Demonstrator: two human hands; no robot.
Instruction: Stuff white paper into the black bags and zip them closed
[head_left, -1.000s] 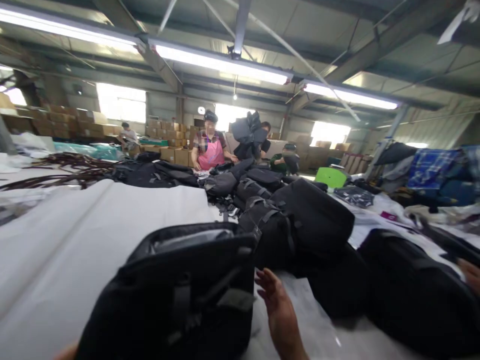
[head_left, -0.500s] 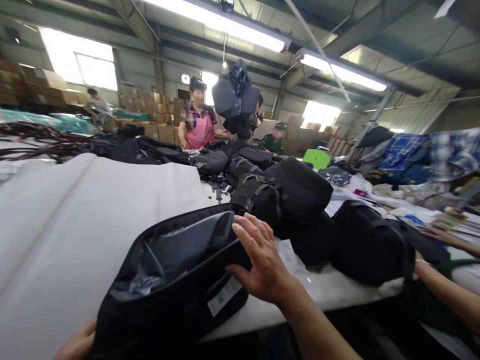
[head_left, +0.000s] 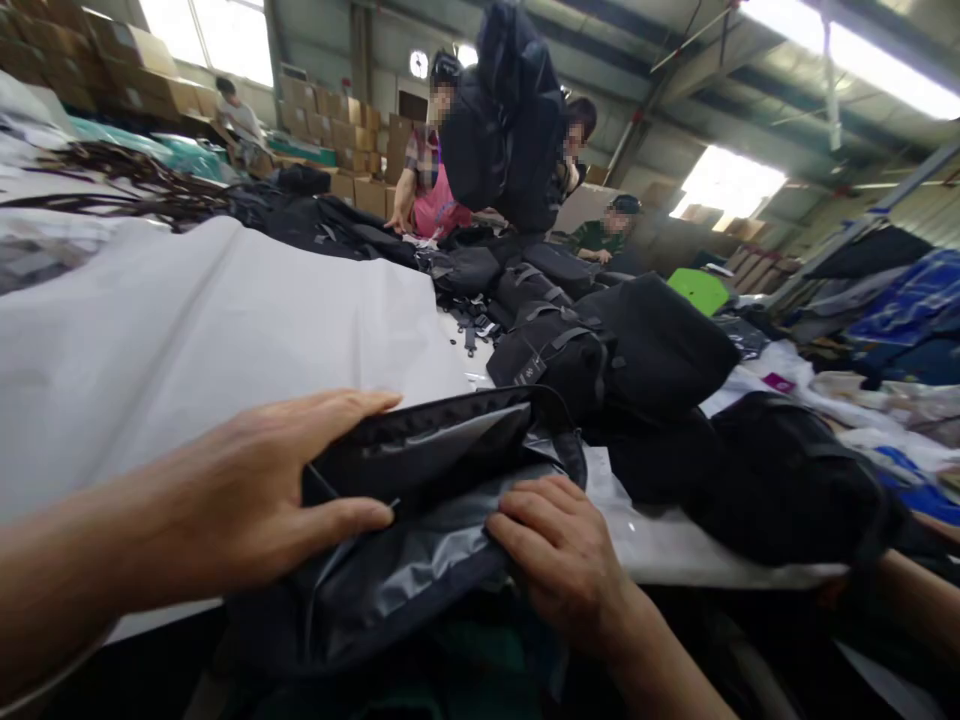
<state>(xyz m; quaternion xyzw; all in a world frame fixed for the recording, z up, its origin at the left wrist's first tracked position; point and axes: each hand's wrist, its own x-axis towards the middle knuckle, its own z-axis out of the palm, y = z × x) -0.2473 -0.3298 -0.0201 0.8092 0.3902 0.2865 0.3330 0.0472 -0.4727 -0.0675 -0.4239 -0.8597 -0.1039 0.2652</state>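
A black bag (head_left: 420,545) lies at the near edge of the table with its mouth facing up, showing a shiny grey lining. My left hand (head_left: 300,480) is over the left end of that mouth, fingers stretched out along the far rim and thumb apart on the inner side. With fingers curled over the near rim toward the right, my right hand (head_left: 559,545) grips the bag. Its lower part is dark and partly hidden below the table edge.
White sheeting (head_left: 300,320) covers the table. Finished-looking black bags (head_left: 652,340) are heaped right of centre, with small black buckles (head_left: 471,335) beside them. A co-worker's arm (head_left: 911,590) reaches in at right. Across the table, a person in a pink apron (head_left: 448,205) stands near raised bags (head_left: 510,130).
My left hand has come up from the bag's lower left side to its mouth. My right hand has moved onto the near rim, and the bag has tilted toward me. The view has shifted.
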